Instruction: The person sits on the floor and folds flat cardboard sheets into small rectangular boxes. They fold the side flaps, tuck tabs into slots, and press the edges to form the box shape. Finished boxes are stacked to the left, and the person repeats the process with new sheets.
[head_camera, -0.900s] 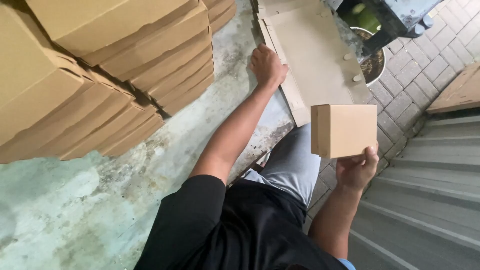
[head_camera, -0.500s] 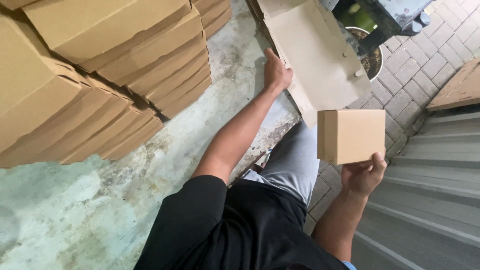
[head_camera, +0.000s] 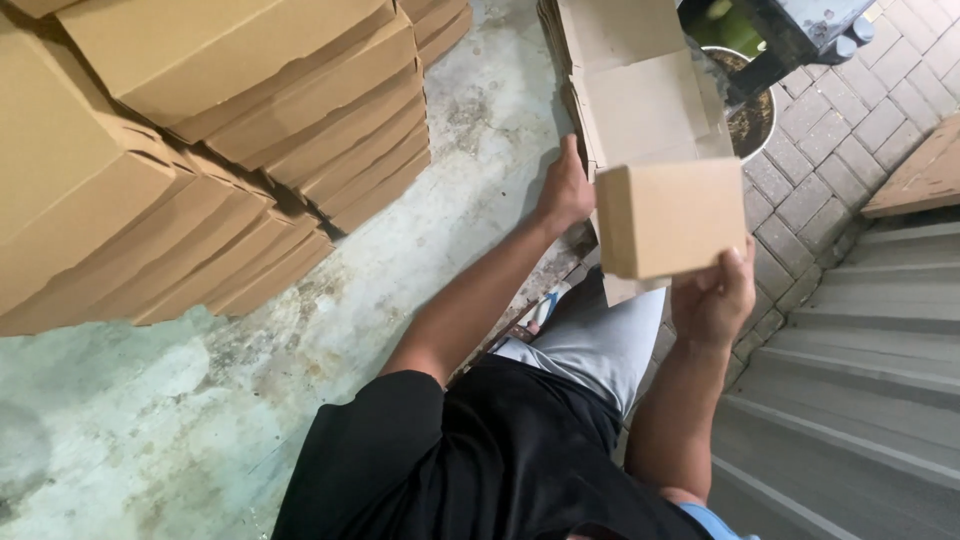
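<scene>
Folded cardboard box (head_camera: 672, 215), small, plain and brown, is held up in the air in front of the person's body, above the grey-trousered knee (head_camera: 592, 340). Right hand (head_camera: 714, 298) supports the box from below, with the fingers curled up against its lower right corner and the palm under the base; the hand is closed on the box. Behind and just above the box lies a stack of flat cardboard blanks (head_camera: 625, 85), unfolded, with the top sheet showing creases and side flaps. Left hand (head_camera: 564, 190) reaches forward with the arm extended and rests on the near left edge of that stack; the fingers are partly hidden behind the sheet edge, so whether they pinch a sheet or only press against it cannot be told. The box and the left hand are near each other but not touching. To the left, well apart from both hands, stand tall piles of assembled cardboard boxes (head_camera: 200, 150), closed and stacked in leaning columns. All piles rest on a concrete floor (head_camera: 200, 400), pale green-grey, stained and worn. To the right of the concrete edge the ground drops to grey paving bricks (head_camera: 810, 170) and a run of grey concrete steps (head_camera: 860, 380). A round dark container (head_camera: 750, 110) sits on the bricks beyond the blanks, partly covered by a dark object.
</scene>
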